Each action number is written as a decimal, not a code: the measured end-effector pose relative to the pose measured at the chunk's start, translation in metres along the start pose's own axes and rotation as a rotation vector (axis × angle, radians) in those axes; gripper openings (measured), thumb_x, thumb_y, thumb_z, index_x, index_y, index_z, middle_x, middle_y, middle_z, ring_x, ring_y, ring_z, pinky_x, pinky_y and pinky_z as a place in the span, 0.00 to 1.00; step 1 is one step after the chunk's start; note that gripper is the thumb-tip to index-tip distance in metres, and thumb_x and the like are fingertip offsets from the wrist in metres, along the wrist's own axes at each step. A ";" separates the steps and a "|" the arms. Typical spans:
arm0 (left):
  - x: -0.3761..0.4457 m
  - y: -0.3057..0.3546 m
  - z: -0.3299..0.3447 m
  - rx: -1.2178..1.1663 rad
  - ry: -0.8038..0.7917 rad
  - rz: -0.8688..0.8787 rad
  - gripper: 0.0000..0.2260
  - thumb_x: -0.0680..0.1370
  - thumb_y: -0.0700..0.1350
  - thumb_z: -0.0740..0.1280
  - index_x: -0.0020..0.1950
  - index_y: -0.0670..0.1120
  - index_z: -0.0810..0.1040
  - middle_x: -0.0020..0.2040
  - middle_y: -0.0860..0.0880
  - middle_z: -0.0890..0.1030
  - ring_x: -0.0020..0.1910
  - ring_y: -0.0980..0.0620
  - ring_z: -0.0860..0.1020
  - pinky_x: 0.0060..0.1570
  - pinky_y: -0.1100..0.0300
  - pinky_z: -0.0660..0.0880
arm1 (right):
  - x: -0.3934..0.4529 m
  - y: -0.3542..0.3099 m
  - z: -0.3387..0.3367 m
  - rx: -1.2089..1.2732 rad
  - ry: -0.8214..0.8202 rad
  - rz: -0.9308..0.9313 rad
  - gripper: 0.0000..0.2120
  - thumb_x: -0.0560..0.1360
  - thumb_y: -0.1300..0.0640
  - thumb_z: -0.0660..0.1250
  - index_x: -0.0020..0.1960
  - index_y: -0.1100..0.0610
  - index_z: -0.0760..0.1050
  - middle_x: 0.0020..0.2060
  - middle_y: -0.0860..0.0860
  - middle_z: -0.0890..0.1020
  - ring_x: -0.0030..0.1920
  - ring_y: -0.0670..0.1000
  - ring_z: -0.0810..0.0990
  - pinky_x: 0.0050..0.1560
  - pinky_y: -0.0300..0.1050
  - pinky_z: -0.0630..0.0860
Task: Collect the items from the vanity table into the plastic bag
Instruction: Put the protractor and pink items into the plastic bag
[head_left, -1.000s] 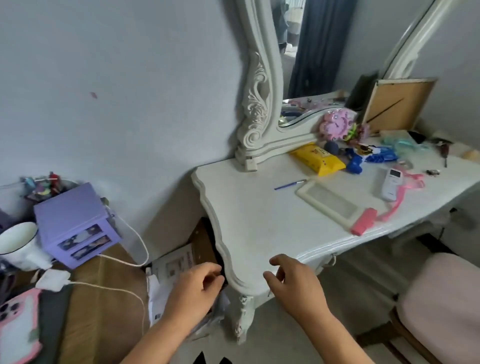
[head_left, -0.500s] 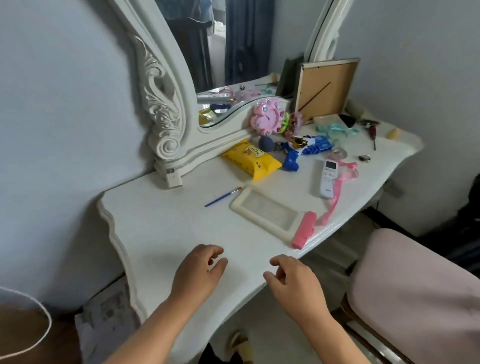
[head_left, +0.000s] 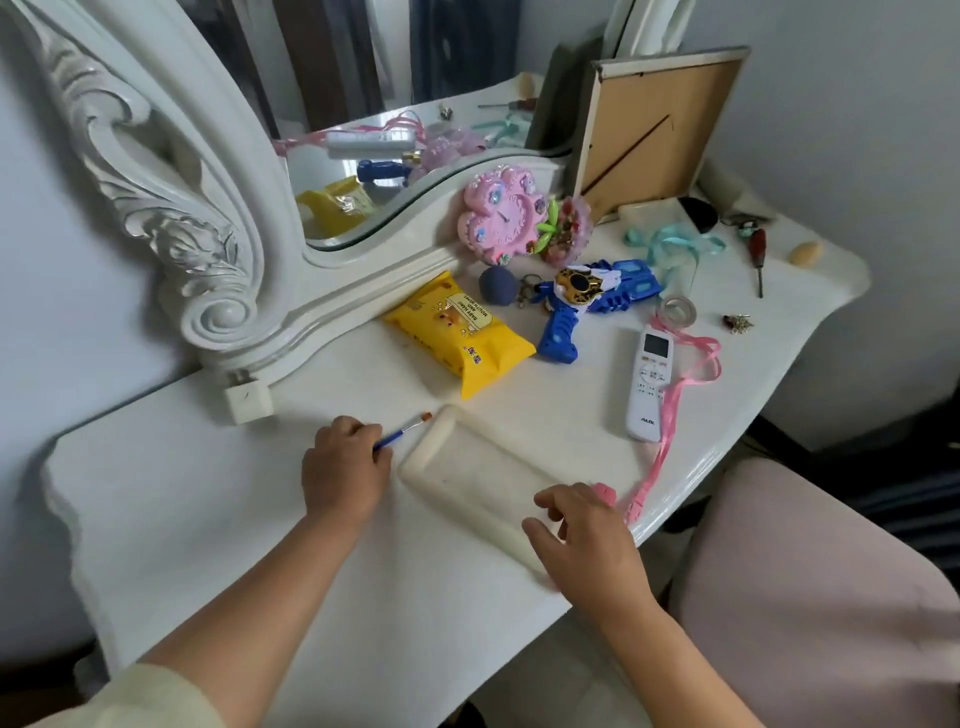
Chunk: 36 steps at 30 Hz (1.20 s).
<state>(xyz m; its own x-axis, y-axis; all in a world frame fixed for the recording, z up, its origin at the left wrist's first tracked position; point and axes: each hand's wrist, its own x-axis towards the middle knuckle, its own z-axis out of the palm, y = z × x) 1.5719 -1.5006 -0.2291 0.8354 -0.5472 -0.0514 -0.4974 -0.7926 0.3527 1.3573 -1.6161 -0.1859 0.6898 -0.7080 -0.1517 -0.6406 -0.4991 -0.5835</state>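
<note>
Cluttered white vanity table (head_left: 208, 499)

The left hand (head_left: 347, 467) rests on the white vanity table (head_left: 208, 519), its fingers on the blue paintbrush (head_left: 402, 431); the right hand (head_left: 582, 540) hovers, fingers loosely curled, over the near end of the cream tray (head_left: 467, 467); beyond lie the yellow wipes pack (head_left: 460, 335), blue toy gun (head_left: 587, 304) and white remote (head_left: 649, 384).

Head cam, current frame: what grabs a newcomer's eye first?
The left hand at the blue paintbrush, fingers on its handle, beside the cream tray. Behind it, bright clutter along the mirror base: yellow wipes pack, pink flower clock, blue toy gun. The right hand hovers over the tray's near end.
</note>
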 end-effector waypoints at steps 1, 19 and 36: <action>0.002 -0.001 0.000 -0.005 0.015 -0.003 0.08 0.74 0.44 0.68 0.51 0.43 0.82 0.51 0.43 0.78 0.50 0.40 0.74 0.44 0.50 0.71 | 0.004 0.003 -0.001 -0.006 0.000 0.007 0.13 0.74 0.51 0.65 0.56 0.53 0.75 0.46 0.44 0.74 0.49 0.49 0.73 0.43 0.40 0.70; -0.025 0.087 0.005 -0.173 -0.165 0.161 0.11 0.76 0.48 0.64 0.56 0.47 0.74 0.55 0.50 0.75 0.52 0.48 0.77 0.47 0.55 0.74 | 0.064 0.054 -0.049 -0.055 -0.065 -0.050 0.16 0.74 0.59 0.62 0.62 0.54 0.74 0.56 0.49 0.78 0.59 0.50 0.71 0.57 0.41 0.68; -0.028 0.138 0.039 0.124 -0.373 0.260 0.16 0.69 0.55 0.69 0.54 0.53 0.76 0.51 0.53 0.73 0.50 0.50 0.77 0.40 0.60 0.67 | 0.057 0.123 -0.064 -0.379 -0.137 -0.206 0.09 0.73 0.61 0.57 0.49 0.51 0.72 0.55 0.44 0.75 0.69 0.51 0.59 0.68 0.50 0.48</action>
<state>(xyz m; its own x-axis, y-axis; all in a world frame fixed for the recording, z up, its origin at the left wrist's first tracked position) 1.4708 -1.6054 -0.2151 0.5499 -0.7731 -0.3161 -0.7221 -0.6303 0.2851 1.2960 -1.7497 -0.2156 0.8380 -0.5143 -0.1820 -0.5456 -0.7888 -0.2831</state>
